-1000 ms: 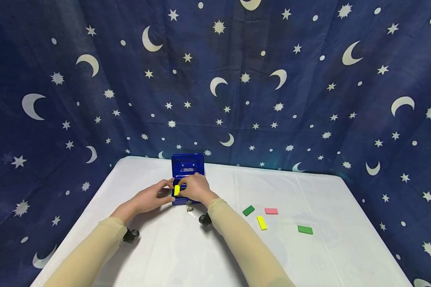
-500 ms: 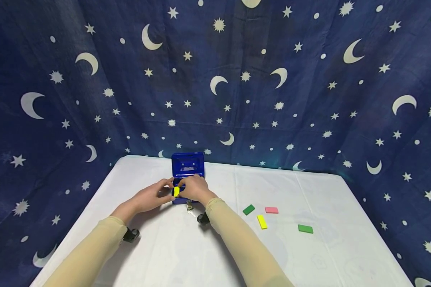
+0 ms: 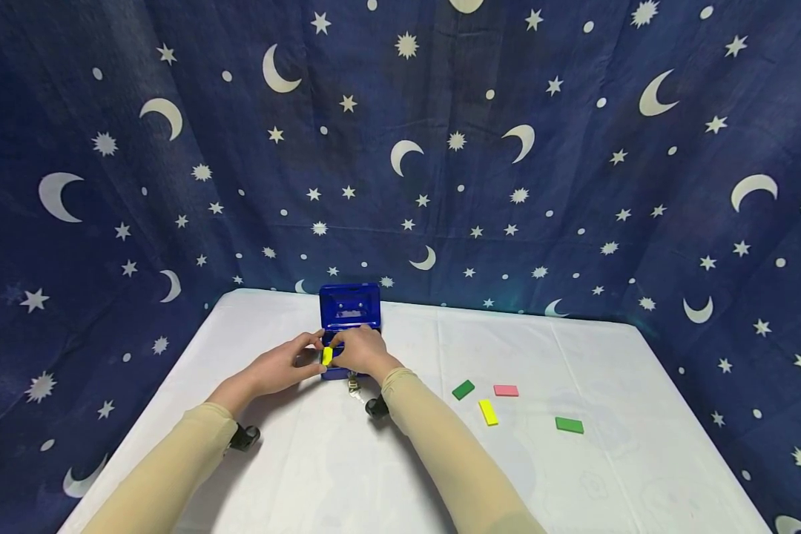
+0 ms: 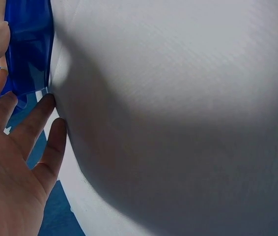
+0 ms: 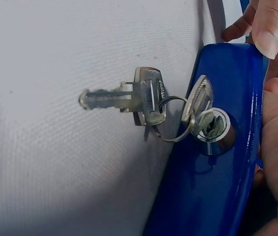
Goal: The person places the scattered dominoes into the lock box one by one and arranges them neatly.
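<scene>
Right hand: pinching yellow block, slightly lower than a second ago; box beneath. Left hand: fingers spread, thumb touching box.

At four o'clock from one box, in the head view, lie four blocks: one yellow block, one pink block, one darker green block and one lighter green block; one held yellow block, toward eight o'clock, makes five. At the box's six o'clock are two keys, one ring and one lock. Two hands show, the left hand at eight o'clock and the right hand over the box, together with two sleeves, two wrist cameras and one tablecloth.
</scene>
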Tool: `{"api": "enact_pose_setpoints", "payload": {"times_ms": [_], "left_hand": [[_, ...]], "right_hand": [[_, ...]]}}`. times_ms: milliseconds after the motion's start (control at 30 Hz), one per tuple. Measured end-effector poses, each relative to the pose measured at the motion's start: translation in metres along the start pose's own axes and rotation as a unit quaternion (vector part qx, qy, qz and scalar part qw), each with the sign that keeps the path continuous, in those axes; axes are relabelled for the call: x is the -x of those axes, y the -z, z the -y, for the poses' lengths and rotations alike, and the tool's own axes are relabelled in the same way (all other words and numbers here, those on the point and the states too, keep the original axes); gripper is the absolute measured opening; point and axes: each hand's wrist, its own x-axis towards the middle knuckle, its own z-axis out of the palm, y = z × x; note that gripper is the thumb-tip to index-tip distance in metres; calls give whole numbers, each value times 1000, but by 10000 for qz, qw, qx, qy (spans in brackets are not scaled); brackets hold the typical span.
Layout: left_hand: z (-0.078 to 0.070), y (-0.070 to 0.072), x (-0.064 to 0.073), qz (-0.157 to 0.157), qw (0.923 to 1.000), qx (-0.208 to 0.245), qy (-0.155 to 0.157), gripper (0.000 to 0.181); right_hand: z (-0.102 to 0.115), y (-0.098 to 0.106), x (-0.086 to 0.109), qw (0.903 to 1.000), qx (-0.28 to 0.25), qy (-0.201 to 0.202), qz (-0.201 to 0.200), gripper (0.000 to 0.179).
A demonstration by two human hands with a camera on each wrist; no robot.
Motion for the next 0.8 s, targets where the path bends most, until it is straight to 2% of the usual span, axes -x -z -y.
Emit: {"api": "enact_pose_setpoints", "payload": {"times_ms": [167, 467, 800], "left_hand": [[-1, 0, 0, -2, 10000, 15, -61, 44], [-2, 0, 0, 45, 10000, 47, 33, 49], [-1, -1, 0, 45, 10000, 36, 42, 47]], "right_hand": [[-1, 2, 1, 10000, -9, -6, 3, 36], [-4, 6, 3, 9998, -151, -18, 138, 39], [-12, 19, 11, 9991, -368, 192, -47, 41]]}}
